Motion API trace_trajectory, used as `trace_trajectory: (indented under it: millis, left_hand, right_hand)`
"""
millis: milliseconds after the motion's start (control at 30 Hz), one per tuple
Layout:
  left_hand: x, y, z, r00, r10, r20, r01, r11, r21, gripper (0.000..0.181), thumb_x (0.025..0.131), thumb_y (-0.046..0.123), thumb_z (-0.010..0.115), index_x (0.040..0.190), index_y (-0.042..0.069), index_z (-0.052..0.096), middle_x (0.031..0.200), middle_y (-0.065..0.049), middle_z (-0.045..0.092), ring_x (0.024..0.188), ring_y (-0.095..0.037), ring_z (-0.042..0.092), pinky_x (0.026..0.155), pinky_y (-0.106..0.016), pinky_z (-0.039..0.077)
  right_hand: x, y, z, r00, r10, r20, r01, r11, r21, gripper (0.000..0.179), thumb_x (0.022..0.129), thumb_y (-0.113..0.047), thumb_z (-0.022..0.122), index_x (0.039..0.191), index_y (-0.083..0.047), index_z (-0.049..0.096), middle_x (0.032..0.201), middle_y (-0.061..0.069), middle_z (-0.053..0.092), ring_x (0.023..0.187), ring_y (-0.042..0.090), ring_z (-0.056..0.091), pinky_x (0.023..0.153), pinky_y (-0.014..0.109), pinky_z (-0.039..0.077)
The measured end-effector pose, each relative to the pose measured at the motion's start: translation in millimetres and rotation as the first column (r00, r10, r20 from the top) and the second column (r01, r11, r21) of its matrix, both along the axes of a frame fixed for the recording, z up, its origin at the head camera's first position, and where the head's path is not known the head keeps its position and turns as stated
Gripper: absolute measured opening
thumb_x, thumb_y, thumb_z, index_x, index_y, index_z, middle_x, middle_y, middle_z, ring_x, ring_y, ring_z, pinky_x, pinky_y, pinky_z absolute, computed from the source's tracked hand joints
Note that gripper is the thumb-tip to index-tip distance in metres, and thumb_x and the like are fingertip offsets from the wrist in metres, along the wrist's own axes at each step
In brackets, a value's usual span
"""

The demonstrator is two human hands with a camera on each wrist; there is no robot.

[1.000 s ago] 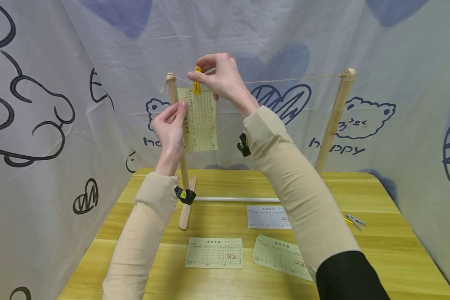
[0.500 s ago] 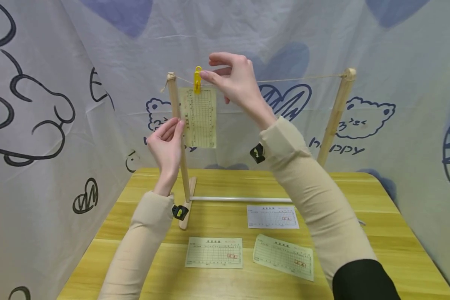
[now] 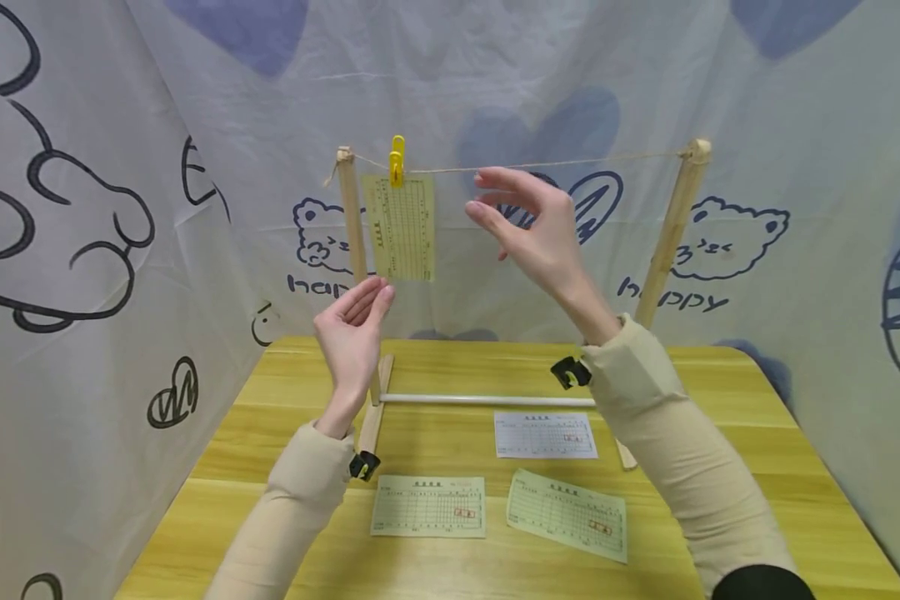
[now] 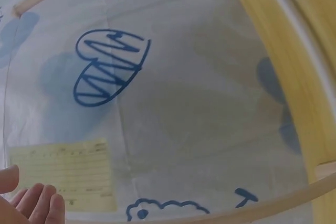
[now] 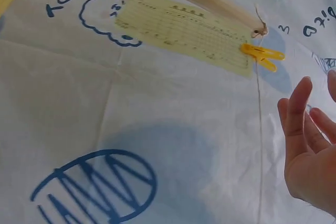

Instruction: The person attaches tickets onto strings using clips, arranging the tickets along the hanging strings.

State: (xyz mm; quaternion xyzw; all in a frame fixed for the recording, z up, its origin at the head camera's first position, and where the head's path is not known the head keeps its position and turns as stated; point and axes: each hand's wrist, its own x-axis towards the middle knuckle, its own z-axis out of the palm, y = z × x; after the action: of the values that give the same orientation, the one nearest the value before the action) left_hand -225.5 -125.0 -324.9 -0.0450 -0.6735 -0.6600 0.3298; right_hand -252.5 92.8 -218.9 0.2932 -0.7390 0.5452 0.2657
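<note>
A yellow-green printed slip (image 3: 408,233) hangs lengthwise from the string (image 3: 570,162), held by a yellow clothespin (image 3: 397,162) near the left post. Just below the slip's lower left edge is my left hand (image 3: 352,325). Its fingers are loosely bent and hold nothing; in the left wrist view a gap shows between the thumb (image 4: 8,179) and the other fingers. To the right of the slip, my right hand (image 3: 536,221) hovers by the string, thumb and fingers apart and bare. The right wrist view shows the clothespin (image 5: 262,56) gripping slip and string.
Two pale green slips (image 3: 428,507) (image 3: 567,515) and a white slip (image 3: 545,435) lie on the wooden table (image 3: 217,517). Wooden posts (image 3: 671,237) hold up the string, with a white rod (image 3: 487,401) low between them. A printed cloth hangs behind.
My right hand has let go of the clothespin and moved right and down. The left hand has released the slip and dropped lower. The slip now hangs by itself.
</note>
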Motion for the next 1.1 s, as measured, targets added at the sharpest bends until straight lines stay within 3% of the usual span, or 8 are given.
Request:
trace_trajectory:
  millis: [133,300,567,833,933,1100]
  left_hand:
    - [3.8,3.6,-15.2,0.999,-0.022,0.044,0.023,1.0,-0.022,0.029,0.09,0.013,0.077,0.113,-0.003,0.073,0.113,-0.021,0.075,0.089,0.007,0.071,0.086,-0.017,0.059]
    - [8.4,7.2,-35.9,0.992,-0.055,0.115,0.059,0.998,-0.027,0.028,0.09,0.011,0.077,0.114,-0.002,0.073,0.114,-0.021,0.075,0.091,0.003,0.072,0.088,-0.017,0.058]
    - [14.1,11.9,-74.1,0.976,-0.093,0.199,0.099,0.995,-0.021,0.03,0.087,0.006,0.078,0.114,-0.004,0.071,0.115,-0.025,0.073,0.101,-0.026,0.075,0.086,-0.016,0.059]
    - [18.7,18.8,-116.2,0.952,-0.134,0.276,0.167,0.981,-0.1,0.029,0.089,0.008,0.077,0.114,-0.005,0.071,0.114,-0.023,0.074,0.111,-0.038,0.07,0.106,-0.045,0.053]
    - [20.0,19.2,-131.5,0.936,-0.158,0.314,0.206,0.97,-0.127,0.029,0.088,0.009,0.077,0.114,-0.003,0.071,0.112,-0.022,0.074,0.111,-0.037,0.069,0.108,-0.046,0.051]
    - [22.9,19.6,-154.1,0.907,-0.192,0.375,0.272,0.946,-0.174,0.028,0.088,0.008,0.077,0.114,-0.003,0.072,0.111,-0.022,0.074,0.11,-0.038,0.069,0.108,-0.051,0.05]
  right_hand:
    - [5.0,16.5,-25.5,1.0,0.014,-0.023,-0.016,0.998,-0.06,0.037,0.09,-0.001,0.073,0.126,0.005,0.065,0.119,0.022,0.071,0.092,-0.004,0.066,0.052,0.02,0.056]
    - [9.4,37.9,-60.2,0.999,-0.004,0.05,0.009,0.995,-0.104,0.036,0.09,0.002,0.071,0.126,0.005,0.064,0.12,0.023,0.069,0.093,-0.003,0.066,0.058,0.018,0.058]
    - [18.8,71.0,-120.2,0.98,-0.063,0.186,0.083,0.991,-0.102,0.035,0.095,-0.003,0.067,0.129,0.004,0.062,0.126,0.026,0.066,0.1,-0.005,0.064,0.074,0.015,0.059]
    - [33.1,100.8,-182.3,0.928,-0.131,0.35,0.168,0.983,-0.077,0.036,0.1,-0.015,0.064,0.132,0.001,0.061,0.13,0.022,0.066,0.102,-0.005,0.062,0.081,0.01,0.056]
    - [37.9,110.3,-204.0,0.918,-0.133,0.374,0.189,0.975,-0.117,0.034,0.099,-0.011,0.064,0.129,0.004,0.061,0.122,0.011,0.071,0.098,-0.003,0.065,0.077,0.012,0.057]
    - [46.0,124.5,-235.4,0.885,-0.162,0.435,0.259,0.95,-0.173,0.034,0.097,-0.006,0.066,0.126,0.011,0.061,0.106,-0.02,0.071,0.091,-0.005,0.066,0.073,0.012,0.058]
